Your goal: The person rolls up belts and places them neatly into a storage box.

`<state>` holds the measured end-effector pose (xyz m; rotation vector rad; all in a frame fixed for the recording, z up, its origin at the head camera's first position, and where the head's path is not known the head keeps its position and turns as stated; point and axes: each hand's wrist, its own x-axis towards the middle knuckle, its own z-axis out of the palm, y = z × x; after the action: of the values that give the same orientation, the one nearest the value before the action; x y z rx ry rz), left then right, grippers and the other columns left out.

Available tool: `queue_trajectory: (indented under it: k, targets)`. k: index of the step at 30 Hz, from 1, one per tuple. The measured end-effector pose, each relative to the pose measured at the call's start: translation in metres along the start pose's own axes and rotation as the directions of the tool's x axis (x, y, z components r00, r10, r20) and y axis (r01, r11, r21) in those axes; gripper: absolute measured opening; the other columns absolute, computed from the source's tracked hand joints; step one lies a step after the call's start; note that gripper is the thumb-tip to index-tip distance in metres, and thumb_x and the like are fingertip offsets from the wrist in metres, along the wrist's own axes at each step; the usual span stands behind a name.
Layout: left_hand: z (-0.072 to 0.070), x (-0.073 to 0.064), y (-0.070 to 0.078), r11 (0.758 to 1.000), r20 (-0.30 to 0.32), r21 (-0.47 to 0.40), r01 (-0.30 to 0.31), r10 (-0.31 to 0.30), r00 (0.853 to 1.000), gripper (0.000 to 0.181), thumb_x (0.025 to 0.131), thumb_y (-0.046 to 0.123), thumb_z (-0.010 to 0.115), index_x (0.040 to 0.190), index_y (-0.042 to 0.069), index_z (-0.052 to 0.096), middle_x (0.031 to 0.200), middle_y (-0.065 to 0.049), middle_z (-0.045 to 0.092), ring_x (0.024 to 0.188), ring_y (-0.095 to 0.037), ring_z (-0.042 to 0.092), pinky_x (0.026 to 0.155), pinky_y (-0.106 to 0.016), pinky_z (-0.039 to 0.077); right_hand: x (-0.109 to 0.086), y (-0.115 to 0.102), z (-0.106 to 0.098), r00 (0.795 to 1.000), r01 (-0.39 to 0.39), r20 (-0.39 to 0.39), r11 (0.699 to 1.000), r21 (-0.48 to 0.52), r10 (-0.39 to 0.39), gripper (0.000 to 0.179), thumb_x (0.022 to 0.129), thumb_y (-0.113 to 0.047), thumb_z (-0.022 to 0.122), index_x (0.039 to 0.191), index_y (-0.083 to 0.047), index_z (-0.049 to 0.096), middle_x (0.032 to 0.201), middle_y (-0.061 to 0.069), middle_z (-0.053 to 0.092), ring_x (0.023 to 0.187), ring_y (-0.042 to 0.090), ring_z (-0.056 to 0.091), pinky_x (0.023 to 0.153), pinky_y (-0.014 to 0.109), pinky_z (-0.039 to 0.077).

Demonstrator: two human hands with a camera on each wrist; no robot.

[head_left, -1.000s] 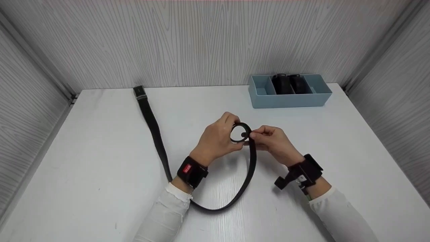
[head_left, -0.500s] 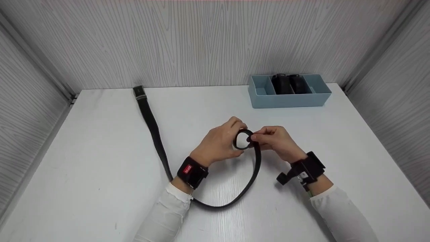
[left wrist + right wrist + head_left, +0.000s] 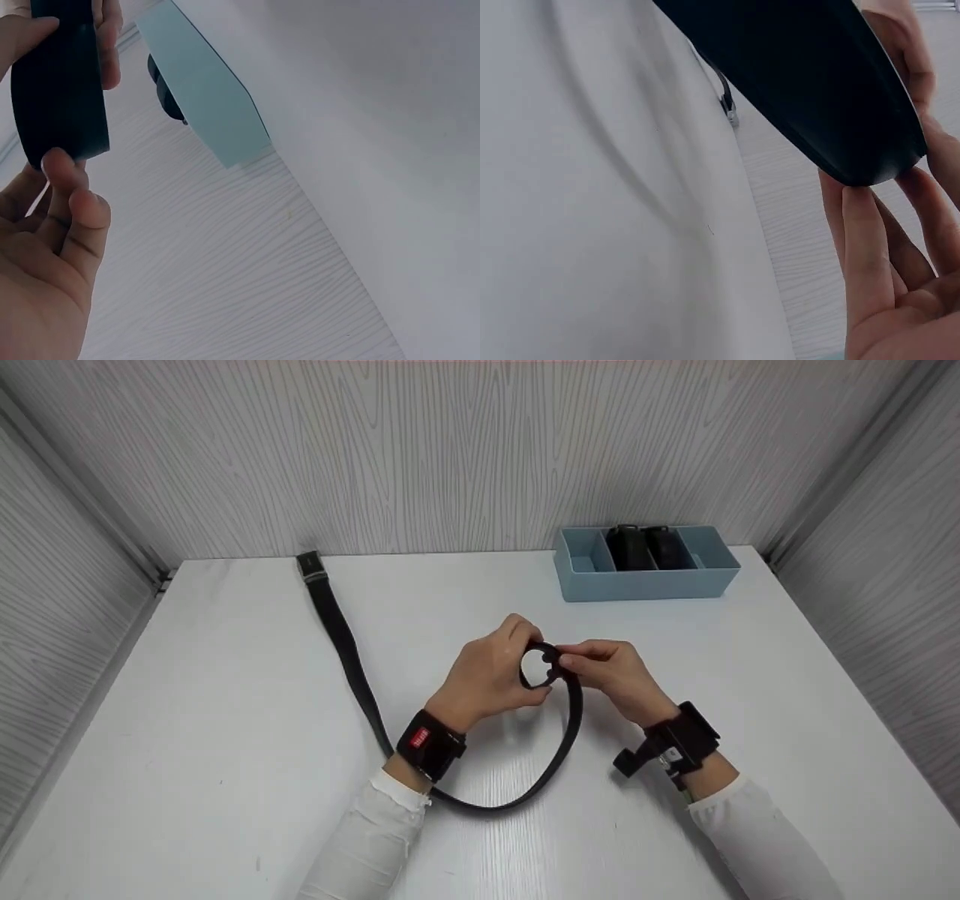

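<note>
A black belt (image 3: 345, 649) lies across the white table, its buckle (image 3: 310, 565) at the far left. From there the strap runs beneath the left wrist and curves up to a small round coil (image 3: 550, 648) at its other end. My left hand (image 3: 487, 671) holds this coil between thumb and fingers. On its right side, my right hand (image 3: 611, 671) pinches the strap where it meets the coil. The wrist views show the wide strap close up, with fingertips at its edges; the coil's inside is hidden there.
A blue divided box (image 3: 645, 585) stands at the back right, near the patterned rear wall (image 3: 450, 457). Two rolled black belts, a left one (image 3: 630, 547) and a right one (image 3: 666, 547), sit in its middle compartments. Side walls flank the table (image 3: 187, 697).
The coil shifted slightly toward me and right, then back a little left, with both hands. The strap's loose loop on the table has drawn up slightly. The buckle end has stayed put.
</note>
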<state>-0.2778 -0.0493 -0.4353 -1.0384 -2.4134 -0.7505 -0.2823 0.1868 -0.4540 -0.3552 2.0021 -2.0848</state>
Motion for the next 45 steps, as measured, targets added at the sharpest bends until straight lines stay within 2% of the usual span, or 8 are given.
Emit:
queue_trajectory:
  k: [5,10,17,22,29,33,39,45]
  targets:
    - [0.003,0.0,0.001,0.999,-0.004,0.006,0.035,-0.035,0.999,0.059,0.074,0.036,0.09,0.108,0.005,0.054,0.104,-0.006,0.054,0.082,-0.012,0.062,0.069,-0.026,0.056,-0.001,0.001,0.005,1.0,0.012,-0.009,1.0,-0.001,-0.012,0.027,0.096,-0.01,0.075,0.12,0.001,0.076,0.109,0.013,0.076,0.094,0.021,0.076,0.087,0.04,0.061]
    - [0.003,0.0,0.002,0.995,0.099,-0.069,0.072,-0.065,0.993,0.065,0.074,0.037,0.093,0.113,0.006,0.052,0.11,-0.005,0.051,0.088,-0.012,0.061,0.076,-0.026,0.055,-0.001,0.001,0.003,1.0,-0.02,-0.015,1.0,-0.007,0.02,0.026,0.095,-0.012,0.077,0.117,0.002,0.077,0.107,0.015,0.078,0.088,0.02,0.077,0.085,0.038,0.061]
    - [0.002,0.0,0.002,0.988,0.195,-0.149,0.035,-0.005,0.981,0.064,0.076,0.022,0.091,0.125,0.006,0.055,0.122,-0.004,0.053,0.103,-0.012,0.062,0.09,-0.027,0.054,0.0,-0.002,-0.009,0.998,-0.063,0.009,0.997,-0.042,0.064,0.029,0.094,-0.013,0.077,0.119,0.002,0.076,0.106,0.013,0.078,0.089,0.02,0.077,0.083,0.036,0.061]
    - [0.003,-0.001,0.002,0.993,0.154,-0.117,-0.008,0.026,0.988,0.061,0.076,0.023,0.09,0.126,0.007,0.059,0.121,-0.003,0.057,0.101,-0.012,0.064,0.087,-0.028,0.056,-0.001,-0.003,-0.009,0.997,-0.081,0.007,0.996,-0.022,0.081,0.028,0.095,-0.012,0.076,0.12,0.001,0.076,0.109,0.012,0.078,0.093,0.02,0.077,0.085,0.036,0.061]
    - [0.004,0.002,0.002,0.999,0.02,-0.031,0.008,-0.007,1.0,0.059,0.072,0.029,0.091,0.114,0.005,0.057,0.109,-0.005,0.056,0.088,-0.013,0.062,0.077,-0.027,0.056,-0.001,-0.002,0.005,0.998,-0.051,-0.027,0.991,0.121,0.054,0.041,0.099,-0.013,0.071,0.135,0.006,0.064,0.123,0.014,0.073,0.112,0.031,0.072,0.093,0.036,0.058]
    - [0.006,0.003,0.001,0.999,-0.037,0.021,0.043,-0.042,0.998,0.058,0.071,0.033,0.09,0.108,0.005,0.055,0.102,-0.006,0.052,0.079,-0.013,0.057,0.069,-0.027,0.053,-0.003,-0.002,0.012,0.999,-0.028,-0.021,0.988,0.15,0.031,0.038,0.099,-0.013,0.07,0.133,0.005,0.066,0.125,0.017,0.072,0.112,0.029,0.072,0.096,0.038,0.057]
    - [0.007,0.003,0.001,0.998,0.001,0.001,0.058,-0.058,0.998,0.065,0.072,0.04,0.093,0.109,0.004,0.054,0.104,-0.006,0.05,0.082,-0.014,0.057,0.074,-0.028,0.054,-0.002,-0.002,0.01,0.999,-0.023,-0.041,0.996,0.086,0.026,0.032,0.097,-0.012,0.073,0.125,0.003,0.073,0.12,0.021,0.073,0.11,0.035,0.072,0.091,0.039,0.059]
    - [0.006,0.003,0.0,0.997,0.034,-0.061,-0.04,0.042,0.999,0.065,0.07,0.028,0.095,0.118,0.004,0.058,0.113,-0.005,0.057,0.098,-0.015,0.058,0.089,-0.028,0.052,-0.001,-0.007,-0.004,0.999,-0.048,0.0,0.999,0.017,0.048,0.032,0.096,-0.012,0.074,0.123,0.006,0.072,0.113,0.02,0.076,0.099,0.026,0.076,0.09,0.039,0.06]
